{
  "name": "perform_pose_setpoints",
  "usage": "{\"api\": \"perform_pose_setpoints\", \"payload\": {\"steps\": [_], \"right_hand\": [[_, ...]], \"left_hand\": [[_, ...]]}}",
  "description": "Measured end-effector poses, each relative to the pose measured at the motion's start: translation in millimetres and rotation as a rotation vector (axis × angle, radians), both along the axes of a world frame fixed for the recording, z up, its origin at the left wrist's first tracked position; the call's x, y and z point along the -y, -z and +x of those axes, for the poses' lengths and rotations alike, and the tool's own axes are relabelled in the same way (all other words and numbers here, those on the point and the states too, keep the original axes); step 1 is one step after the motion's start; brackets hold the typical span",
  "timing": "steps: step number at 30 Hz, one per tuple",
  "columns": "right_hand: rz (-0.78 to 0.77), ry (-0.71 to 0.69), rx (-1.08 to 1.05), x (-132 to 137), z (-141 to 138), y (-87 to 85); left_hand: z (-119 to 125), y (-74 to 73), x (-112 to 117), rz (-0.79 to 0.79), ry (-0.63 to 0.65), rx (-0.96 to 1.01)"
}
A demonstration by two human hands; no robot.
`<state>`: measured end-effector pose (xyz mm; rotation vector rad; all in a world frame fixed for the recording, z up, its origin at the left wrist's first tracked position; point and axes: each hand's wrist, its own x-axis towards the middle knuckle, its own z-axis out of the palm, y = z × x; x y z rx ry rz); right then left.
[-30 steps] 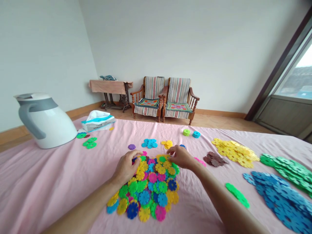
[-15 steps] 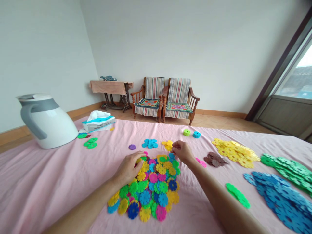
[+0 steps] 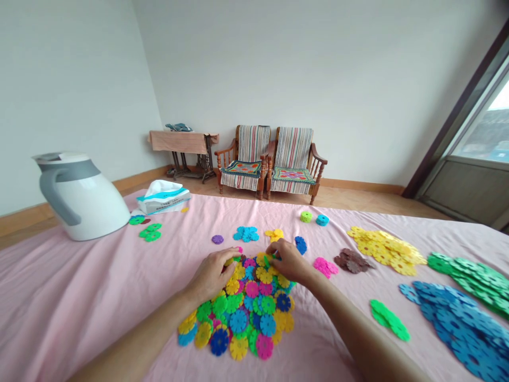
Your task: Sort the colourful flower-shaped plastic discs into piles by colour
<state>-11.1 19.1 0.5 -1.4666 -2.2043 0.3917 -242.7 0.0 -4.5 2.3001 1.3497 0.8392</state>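
A heap of mixed-colour plastic snowflake discs (image 3: 252,289) lies before me on the pink cloth. My left hand (image 3: 212,271) rests against the heap's far left edge, fingers bent over some discs and the thumb apart from them. At the far right edge of the heap, my right hand (image 3: 289,259) reaches down with fingertips drawn together beside a green disc (image 3: 268,261). What those fingertips grip, if anything, is hidden. Just beyond the hands are small groups of yellow discs (image 3: 275,234), light blue discs (image 3: 246,234) and dark blue discs (image 3: 300,245), plus a purple disc (image 3: 217,239).
Sorted to the right are pink discs (image 3: 325,267), brown discs (image 3: 352,261), yellow discs (image 3: 385,249), green discs (image 3: 473,276) and blue discs (image 3: 457,318). A white jug (image 3: 93,204) and a tissue pack (image 3: 164,199) stand at left. Two wooden chairs (image 3: 292,175) are behind the table.
My right hand has come back from beside the small yellow group to the heap's far edge, uncovering the dark blue discs. My left hand stays at the heap. The view has shifted slightly.
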Motion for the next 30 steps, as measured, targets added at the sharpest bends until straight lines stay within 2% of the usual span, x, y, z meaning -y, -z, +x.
{"api": "perform_pose_setpoints", "payload": {"steps": [15,21,27,30], "right_hand": [[-0.013,-0.033,0.024,2,-2,3.0],[-0.05,0.091,-0.162,-4,-1,-0.1],[-0.053,0.3,-0.241,-18,14,1.1],[-0.048,0.325,-0.257,-18,17,-1.0]], "left_hand": [[1,-0.9,1,0.018,0.004,0.004],[0,1.0,0,0.014,-0.014,0.006],[0,1.8,0,0.01,-0.013,0.028],[1,0.7,0,0.006,-0.039,0.039]]}}
